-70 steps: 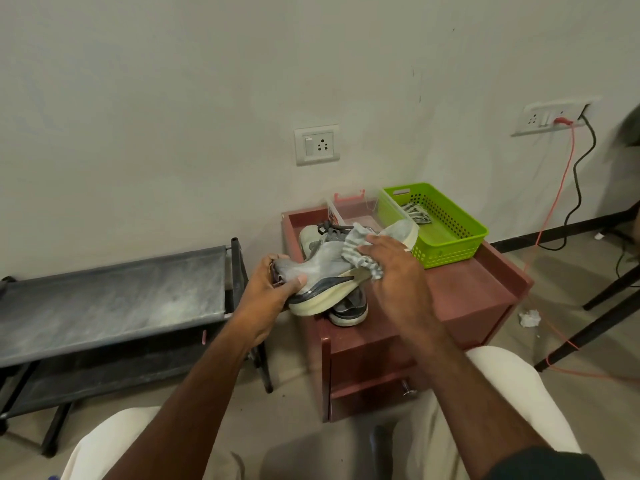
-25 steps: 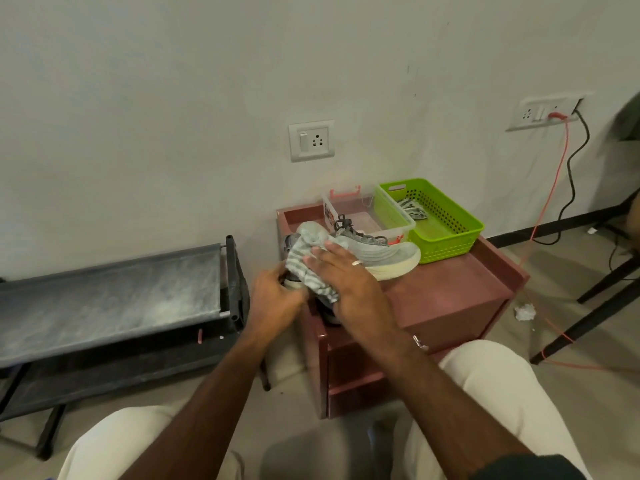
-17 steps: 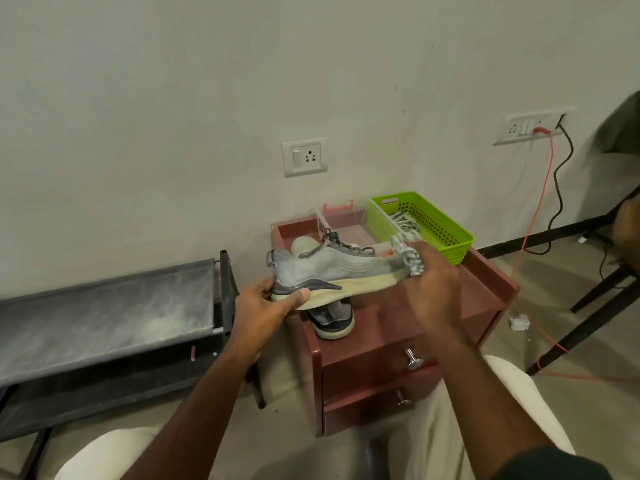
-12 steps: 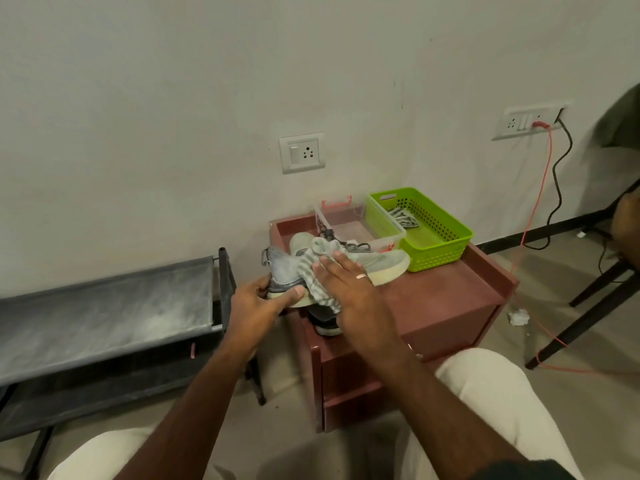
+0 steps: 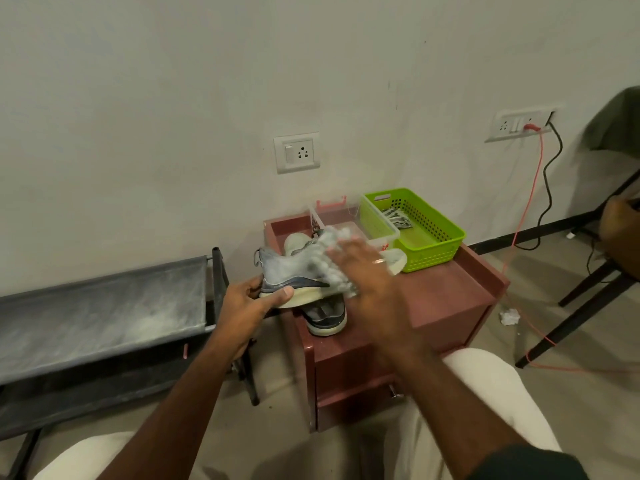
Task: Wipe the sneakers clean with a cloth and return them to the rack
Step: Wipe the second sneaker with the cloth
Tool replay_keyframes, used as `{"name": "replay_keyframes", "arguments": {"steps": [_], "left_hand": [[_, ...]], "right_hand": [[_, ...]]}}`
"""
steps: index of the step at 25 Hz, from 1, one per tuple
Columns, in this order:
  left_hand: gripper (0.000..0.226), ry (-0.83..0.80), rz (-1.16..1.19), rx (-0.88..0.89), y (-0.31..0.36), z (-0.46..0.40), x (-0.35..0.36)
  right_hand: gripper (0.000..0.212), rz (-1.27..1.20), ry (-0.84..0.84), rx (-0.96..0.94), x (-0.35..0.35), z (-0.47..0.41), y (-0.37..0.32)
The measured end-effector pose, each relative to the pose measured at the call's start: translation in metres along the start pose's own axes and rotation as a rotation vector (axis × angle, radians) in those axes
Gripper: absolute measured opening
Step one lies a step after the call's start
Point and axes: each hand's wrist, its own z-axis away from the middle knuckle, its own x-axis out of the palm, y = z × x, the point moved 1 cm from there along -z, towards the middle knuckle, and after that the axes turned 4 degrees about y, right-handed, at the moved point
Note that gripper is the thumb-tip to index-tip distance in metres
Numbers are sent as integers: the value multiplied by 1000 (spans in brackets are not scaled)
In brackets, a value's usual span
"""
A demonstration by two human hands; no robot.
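Observation:
My left hand (image 5: 254, 297) grips the heel of a grey sneaker (image 5: 289, 277) with a cream sole, held level above the reddish-brown cabinet (image 5: 446, 299). My right hand (image 5: 363, 271) presses a striped grey-and-white cloth (image 5: 329, 261) against the sneaker's side near its middle; the hand is motion-blurred. The toe shows past my fingers. A second grey sneaker (image 5: 325, 317) lies on the cabinet top under the held one. The black shoe rack (image 5: 104, 306) stands to the left, its dusty top shelf bare.
A green plastic basket (image 5: 429, 244) holding another striped cloth and a clear plastic box (image 5: 349, 220) sit at the cabinet's back. Cables hang from a wall socket (image 5: 516, 124) at right. Dark chair legs (image 5: 595, 289) and a crumpled paper (image 5: 509, 317) are on the floor at right.
My right hand has slid the cloth along the sneaker's side, from near the heel toward the middle. My left hand keeps hold of the heel.

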Motion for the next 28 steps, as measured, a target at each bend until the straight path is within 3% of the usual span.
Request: {"name": "replay_keyframes", "arguments": {"steps": [2, 4, 7, 9, 10, 12, 13, 15, 17, 18, 21, 23, 25, 26, 28], "left_hand": [[37, -1, 10, 3, -2, -1, 0], [40, -4, 2, 3, -4, -2, -1], [43, -7, -13, 23, -3, -3, 0], [42, -16, 11, 18, -5, -4, 1], [42, -17, 18, 12, -5, -4, 1], [42, -18, 21, 9, -6, -4, 0], [41, -16, 20, 13, -6, -4, 1], [38, -10, 22, 18, -7, -5, 3], [35, -12, 35, 9, -7, -5, 2], [35, -15, 41, 4, -7, -5, 2], [41, -2, 20, -4, -9, -5, -1], [39, -2, 16, 8, -7, -6, -3], [38, -21, 36, -4, -10, -7, -1], [39, -29, 44, -14, -11, -7, -3], [40, -42, 47, -19, -12, -4, -6]], "right_hand": [[50, 139, -137, -153, 21, 7, -14], [49, 236, -147, -115, 21, 2, 9], [29, 358, -145, 201, -8, -17, 68], [21, 247, -100, 549, -43, -27, 91], [21, 166, -20, 616, -55, -27, 92], [29, 14, 163, 427, -61, -26, 67], [37, -40, 173, 284, -52, -23, 49], [47, -94, -9, 59, -18, -14, 12], [53, 33, -225, -121, 18, -1, -15], [50, 103, -243, -164, 27, 1, -17], [31, 282, -179, -73, 13, -12, 24], [21, 312, -126, 182, -16, -24, 60], [30, 239, -7, 535, -49, -25, 82], [29, 156, 107, 589, -56, -22, 79], [34, 15, 222, 388, -52, -14, 52]]}}
